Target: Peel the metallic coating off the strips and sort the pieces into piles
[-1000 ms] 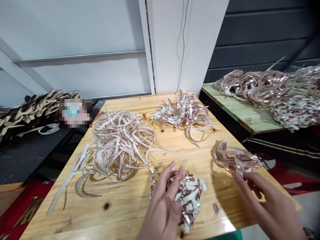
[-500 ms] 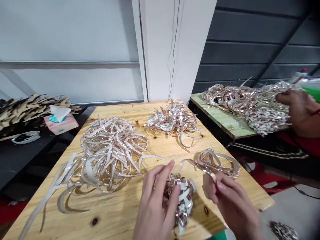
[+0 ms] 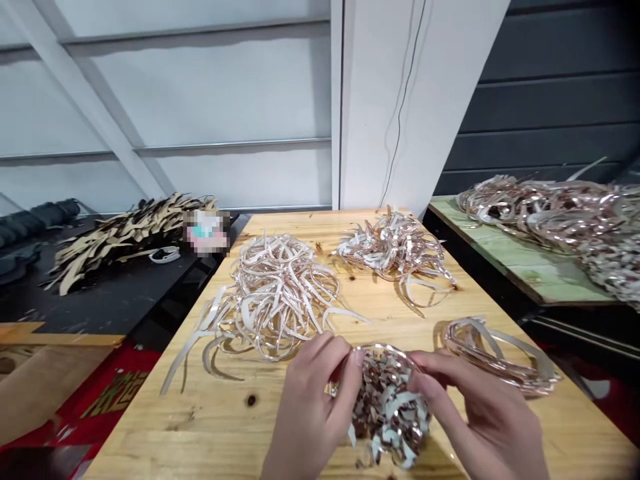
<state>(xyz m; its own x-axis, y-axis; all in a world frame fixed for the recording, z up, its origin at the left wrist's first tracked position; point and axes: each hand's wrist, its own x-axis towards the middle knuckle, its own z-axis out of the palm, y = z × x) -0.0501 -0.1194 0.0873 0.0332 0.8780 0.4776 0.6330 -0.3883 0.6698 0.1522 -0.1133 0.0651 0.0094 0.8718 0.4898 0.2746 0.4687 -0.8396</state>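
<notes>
On the near part of the wooden table lies a cluster of short curled strips (image 3: 390,407), shiny rose-gold on one face and white on the other. My left hand (image 3: 313,400) is at its left side, thumb and fingers pinched together. From there a narrow rose-gold strip (image 3: 383,347) arches over the top of the cluster to my right hand (image 3: 483,410), whose thumb and forefinger also pinch it. The fingertips partly hide both ends of this strip. Just beyond my right hand rests a loose bundle of long strips (image 3: 495,350).
A large tangle of strips (image 3: 280,293) is at left on the table (image 3: 210,427), with a smaller heap (image 3: 395,247) behind. More strips (image 3: 550,213) cover a green-topped table at right. Brown cut pieces (image 3: 130,233) lie on a dark table at left, near another person's limb (image 3: 45,393).
My right hand has come left to the cluster with its strip, which my left hand now also pinches. The view has turned left; the co-worker's hand at right is out of sight.
</notes>
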